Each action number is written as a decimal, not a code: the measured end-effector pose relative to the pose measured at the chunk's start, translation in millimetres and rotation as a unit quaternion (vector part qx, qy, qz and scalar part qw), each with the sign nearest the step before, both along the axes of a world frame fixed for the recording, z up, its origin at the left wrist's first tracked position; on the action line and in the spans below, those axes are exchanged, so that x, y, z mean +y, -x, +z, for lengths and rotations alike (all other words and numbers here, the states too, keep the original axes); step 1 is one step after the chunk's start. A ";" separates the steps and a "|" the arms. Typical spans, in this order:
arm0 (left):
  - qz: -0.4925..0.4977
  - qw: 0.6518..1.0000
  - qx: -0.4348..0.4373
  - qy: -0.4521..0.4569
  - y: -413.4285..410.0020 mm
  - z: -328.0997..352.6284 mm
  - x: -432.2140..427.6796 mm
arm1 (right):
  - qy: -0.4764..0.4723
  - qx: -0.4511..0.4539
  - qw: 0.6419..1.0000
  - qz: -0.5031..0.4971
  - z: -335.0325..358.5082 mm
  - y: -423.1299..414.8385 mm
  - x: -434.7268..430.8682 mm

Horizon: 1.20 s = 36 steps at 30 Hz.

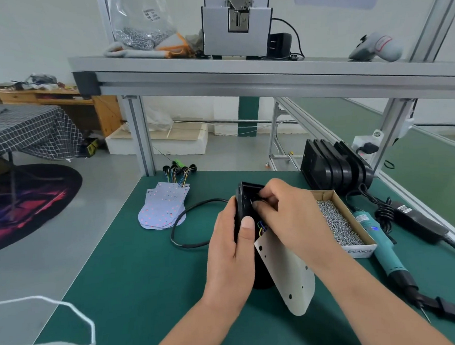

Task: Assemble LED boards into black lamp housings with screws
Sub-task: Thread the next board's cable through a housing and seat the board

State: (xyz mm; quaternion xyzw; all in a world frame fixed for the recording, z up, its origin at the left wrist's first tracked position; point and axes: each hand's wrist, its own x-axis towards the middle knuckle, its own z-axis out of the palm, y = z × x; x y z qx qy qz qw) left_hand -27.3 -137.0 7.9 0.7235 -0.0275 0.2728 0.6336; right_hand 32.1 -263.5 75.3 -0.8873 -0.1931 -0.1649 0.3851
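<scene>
At mid-mat [147, 282], the left hand [233, 251] grips the housing [245, 197], stood on end. The right hand [289, 214] curls its fingers into the upper end; what they pinch cannot be told. The board [287, 272] leans out below on its wires [261, 227]. Tuck the wires clear, then seat the board flat.

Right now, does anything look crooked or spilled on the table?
Nothing is spilled; the screws sit in their box. The white board sticks out of the black housing at a tilt, its wires running inside. It is not seated yet.
</scene>
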 end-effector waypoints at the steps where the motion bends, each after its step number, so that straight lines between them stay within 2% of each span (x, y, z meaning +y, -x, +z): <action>1: -0.001 1.000 -0.001 -0.001 0.6 -0.1 -1.0 | 0.002 0.001 1.000 0.004 1.0 0.1 -1.1; 11: -0.012 1.000 -0.016 -0.007 2.7 1.2 -3.7 | 0.046 0.011 0.998 0.040 4.8 1.5 -6.8; 23: -0.005 0.999 -0.024 0.022 3.4 3.4 -9.3 | -0.059 -0.037 0.997 -0.046 -10.6 2.7 -2.9; 30: -0.009 1.000 -0.018 0.002 2.3 -2.5 -7.9 | -0.052 -0.023 0.998 0.008 -4.7 5.5 -7.9; 36: -0.012 1.000 -0.013 0.017 3.5 -2.0 -11.2 | 0.034 0.029 0.996 0.073 -2.1 6.3 -17.6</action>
